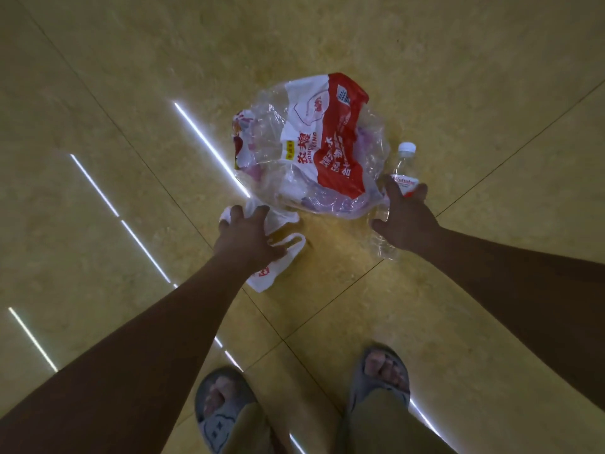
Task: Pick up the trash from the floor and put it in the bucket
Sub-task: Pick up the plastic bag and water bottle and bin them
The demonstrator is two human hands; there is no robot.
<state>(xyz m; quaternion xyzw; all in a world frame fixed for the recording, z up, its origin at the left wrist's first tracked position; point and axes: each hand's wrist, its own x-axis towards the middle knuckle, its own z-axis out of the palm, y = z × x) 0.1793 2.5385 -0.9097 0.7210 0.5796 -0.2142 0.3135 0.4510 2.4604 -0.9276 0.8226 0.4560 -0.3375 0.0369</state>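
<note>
A large crumpled clear plastic wrapper (307,149) with red and white print lies on the tiled floor ahead of me. My left hand (245,237) grips a white plastic bag (275,267) at the wrapper's near left edge, with plastic bunched between the fingers. A small clear bottle (405,165) with a white cap and red label lies to the wrapper's right. My right hand (406,221) is spread over the bottle's lower part, its fingers straight on either side of the label. Crushed clear plastic (386,250) shows below that hand. No bucket is in view.
Glossy yellow floor tiles (131,93) with dark joints and bright light reflections surround the trash. My feet in grey slippers (226,411) stand at the bottom of the view, just behind the trash.
</note>
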